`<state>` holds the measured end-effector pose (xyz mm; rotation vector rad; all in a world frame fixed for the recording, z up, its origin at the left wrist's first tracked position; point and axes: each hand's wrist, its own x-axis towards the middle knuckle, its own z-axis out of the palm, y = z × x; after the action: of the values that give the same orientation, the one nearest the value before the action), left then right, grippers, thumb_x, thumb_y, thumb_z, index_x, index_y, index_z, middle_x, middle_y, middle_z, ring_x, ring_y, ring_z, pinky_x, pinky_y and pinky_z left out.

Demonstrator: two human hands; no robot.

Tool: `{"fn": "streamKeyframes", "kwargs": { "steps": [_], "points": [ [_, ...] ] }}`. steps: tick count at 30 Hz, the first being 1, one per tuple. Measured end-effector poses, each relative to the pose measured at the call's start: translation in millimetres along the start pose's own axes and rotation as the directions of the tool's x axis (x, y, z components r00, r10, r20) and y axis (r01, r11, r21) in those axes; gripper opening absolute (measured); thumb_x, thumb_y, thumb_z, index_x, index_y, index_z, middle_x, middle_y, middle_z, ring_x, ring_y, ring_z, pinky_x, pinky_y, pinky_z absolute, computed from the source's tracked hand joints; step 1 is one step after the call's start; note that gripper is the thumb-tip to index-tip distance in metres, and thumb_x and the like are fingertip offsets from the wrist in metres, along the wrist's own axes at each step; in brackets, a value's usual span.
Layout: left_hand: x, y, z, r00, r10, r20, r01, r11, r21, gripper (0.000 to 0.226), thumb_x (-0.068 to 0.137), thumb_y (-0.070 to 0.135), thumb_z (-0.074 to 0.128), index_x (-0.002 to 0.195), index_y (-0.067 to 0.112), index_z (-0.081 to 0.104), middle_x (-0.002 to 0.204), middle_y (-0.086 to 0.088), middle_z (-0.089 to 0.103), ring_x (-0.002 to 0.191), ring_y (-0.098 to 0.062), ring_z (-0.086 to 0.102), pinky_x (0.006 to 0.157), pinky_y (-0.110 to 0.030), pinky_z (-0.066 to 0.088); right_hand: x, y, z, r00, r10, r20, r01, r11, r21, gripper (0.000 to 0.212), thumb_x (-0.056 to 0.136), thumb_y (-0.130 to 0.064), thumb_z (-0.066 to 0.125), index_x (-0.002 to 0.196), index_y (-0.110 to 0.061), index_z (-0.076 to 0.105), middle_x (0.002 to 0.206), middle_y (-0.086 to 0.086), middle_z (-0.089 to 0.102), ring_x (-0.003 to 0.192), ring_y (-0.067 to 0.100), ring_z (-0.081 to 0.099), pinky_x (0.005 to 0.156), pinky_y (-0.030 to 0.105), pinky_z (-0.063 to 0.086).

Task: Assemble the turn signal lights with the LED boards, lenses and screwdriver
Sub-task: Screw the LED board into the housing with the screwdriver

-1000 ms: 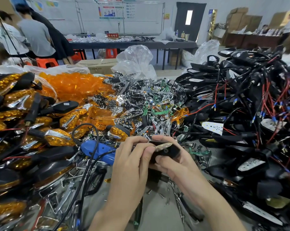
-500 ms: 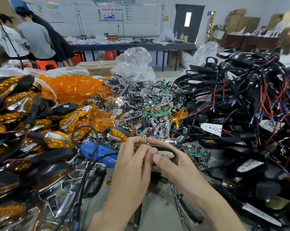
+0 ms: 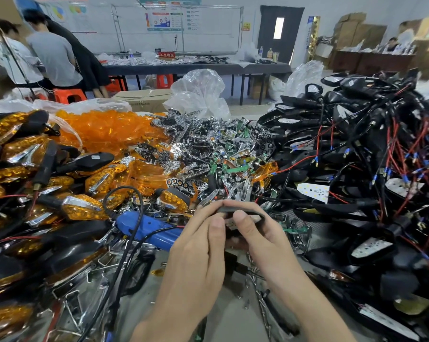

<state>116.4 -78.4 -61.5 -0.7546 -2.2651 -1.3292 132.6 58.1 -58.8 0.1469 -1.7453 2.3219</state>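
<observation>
The left hand (image 3: 196, 245) and right hand (image 3: 266, 239) meet thumb to thumb, both pinching a black turn signal housing (image 3: 243, 210) with its LED board (image 3: 230, 222) above the table (image 3: 235, 319), blue electric screwdriver (image 3: 144, 227) just left, amber lenses (image 3: 109, 130) beyond, wired housings (image 3: 356, 154) heaped right.

The hands (image 3: 196, 245) (image 3: 265, 240) hide most of the black housing (image 3: 244, 210) and the blue screwdriver's (image 3: 147, 228) tip.

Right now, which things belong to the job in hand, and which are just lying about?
Job: left hand, right hand, black lamp housing they hold, blue screwdriver, orange lens pile, wired black housings.
Lying about: clear plastic bag, cardboard box, orange stool.
</observation>
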Motion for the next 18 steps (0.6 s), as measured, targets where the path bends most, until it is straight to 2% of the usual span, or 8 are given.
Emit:
{"fn": "streamKeyframes", "kwargs": {
  "steps": [2, 5, 8, 9, 11, 14, 16, 18],
  "points": [
    [-1, 1, -1, 1.000, 0.003, 0.031, 0.001, 0.990, -0.144, 0.045, 0.107, 0.046, 0.025, 0.134, 0.034, 0.060, 0.143, 0.026, 0.050, 0.136, -0.001, 0.045, 0.107, -0.026, 0.042, -1, -1, -3, 1.000, -0.021, -0.022, 0.021, 1.000, -0.022, 0.031, 0.089, -0.044, 0.067, 0.112, -0.027, 0.076, 0.114, 0.003, 0.075, 0.106, 0.016, 0.072, 0.078, 0.030, 0.059],
    [-1, 4, -3, 0.999, -0.041, -0.008, 0.036, 0.946, -0.323, 0.046, 0.106, 0.041, 0.027, 0.124, 0.029, 0.067, 0.141, 0.021, 0.056, 0.136, -0.005, 0.047, 0.108, -0.025, 0.040, -2, -1, -5, 0.998, -0.038, -0.049, 0.034, 0.996, -0.088, 0.027, 0.089, -0.047, 0.068, 0.110, -0.030, 0.076, 0.109, 0.001, 0.076, 0.101, 0.015, 0.073, 0.076, 0.028, 0.059],
    [0, 7, -5, 0.990, -0.121, -0.068, 0.080, 0.897, -0.435, 0.050, 0.106, 0.047, 0.026, 0.122, 0.026, 0.068, 0.131, 0.016, 0.064, 0.129, -0.008, 0.055, 0.104, -0.020, 0.042, 0, -2, -4, 0.991, 0.015, -0.130, -0.023, 0.998, -0.064, 0.034, 0.088, -0.049, 0.071, 0.106, -0.020, 0.075, 0.099, 0.011, 0.077, 0.083, 0.027, 0.076, 0.068, 0.032, 0.061],
    [0, 6, -7, 0.988, -0.126, -0.089, 0.083, 0.918, -0.388, 0.049, 0.106, 0.049, 0.025, 0.123, 0.029, 0.066, 0.124, 0.017, 0.067, 0.122, -0.006, 0.060, 0.099, -0.015, 0.043, 2, -2, -5, 0.986, 0.047, -0.162, -0.052, 0.998, -0.025, 0.042, 0.087, -0.051, 0.072, 0.105, -0.014, 0.074, 0.095, 0.015, 0.077, 0.075, 0.029, 0.075, 0.063, 0.031, 0.061],
    [0, 3, -10, 0.989, -0.114, -0.090, 0.102, 0.986, -0.133, 0.044, 0.105, 0.053, 0.023, 0.125, 0.040, 0.059, 0.113, 0.024, 0.066, 0.106, -0.002, 0.063, 0.089, -0.009, 0.043, 4, -3, -8, 0.968, 0.102, -0.228, -0.093, 0.994, 0.049, 0.052, 0.083, -0.052, 0.068, 0.103, -0.005, 0.072, 0.089, 0.020, 0.077, 0.066, 0.028, 0.073, 0.056, 0.027, 0.059],
    [-3, -8, -9, 0.997, -0.069, 0.013, 0.064, 0.965, 0.255, 0.038, 0.102, 0.053, 0.025, 0.130, 0.042, 0.048, 0.121, 0.033, 0.051, 0.126, 0.015, 0.038, 0.112, -0.026, 0.033, 7, -5, -15, 0.944, 0.150, -0.295, -0.110, 0.983, 0.146, 0.053, 0.080, -0.051, 0.064, 0.097, 0.000, 0.070, 0.087, 0.022, 0.077, 0.063, 0.026, 0.074, 0.052, 0.024, 0.056],
    [-3, -13, -7, 0.999, -0.009, 0.053, -0.012, 0.922, 0.388, 0.037, 0.102, 0.042, 0.032, 0.128, 0.028, 0.054, 0.121, 0.021, 0.056, 0.128, 0.005, 0.042, 0.123, -0.036, 0.017, 8, -6, -18, 0.932, 0.159, -0.325, -0.095, 0.974, 0.205, 0.048, 0.082, -0.047, 0.064, 0.093, -0.001, 0.068, 0.082, 0.021, 0.076, 0.059, 0.024, 0.073, 0.049, 0.024, 0.056],
    [0, -15, -7, 0.999, 0.036, 0.023, -0.042, 0.894, 0.447, 0.030, 0.102, 0.033, 0.039, 0.122, 0.023, 0.059, 0.111, 0.012, 0.062, 0.116, -0.010, 0.055, 0.124, -0.040, 0.014, 9, -9, -20, 0.926, 0.159, -0.343, -0.073, 0.965, 0.250, 0.046, 0.084, -0.045, 0.064, 0.094, 0.000, 0.066, 0.079, 0.019, 0.075, 0.056, 0.023, 0.072, 0.048, 0.023, 0.055]
  ]
}}
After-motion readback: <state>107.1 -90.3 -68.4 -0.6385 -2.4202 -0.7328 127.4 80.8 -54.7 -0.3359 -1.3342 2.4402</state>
